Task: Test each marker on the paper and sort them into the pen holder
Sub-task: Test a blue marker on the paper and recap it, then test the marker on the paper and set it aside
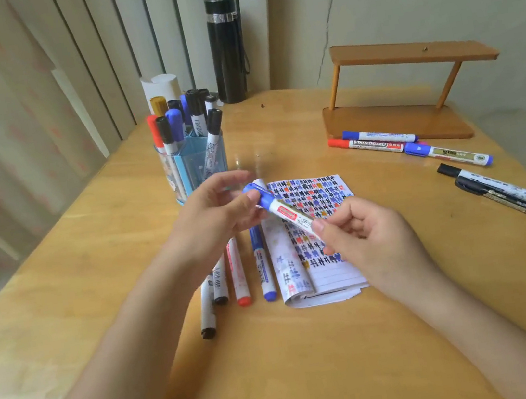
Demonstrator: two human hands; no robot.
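We've got the blue marker (287, 214) up over the scribbled paper (321, 190), left hand (217, 220) fingers curled round its cap end and right hand (362, 235) pinching the white barrel, pen holder (201, 164) sitting just behind on the table (310, 346).

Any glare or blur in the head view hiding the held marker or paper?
Head view: marker fairly sharp, label unreadable; left hand fingertips motion-blurred; glare on the table by the pen holder, none on the paper; wide-angle bends table edges.
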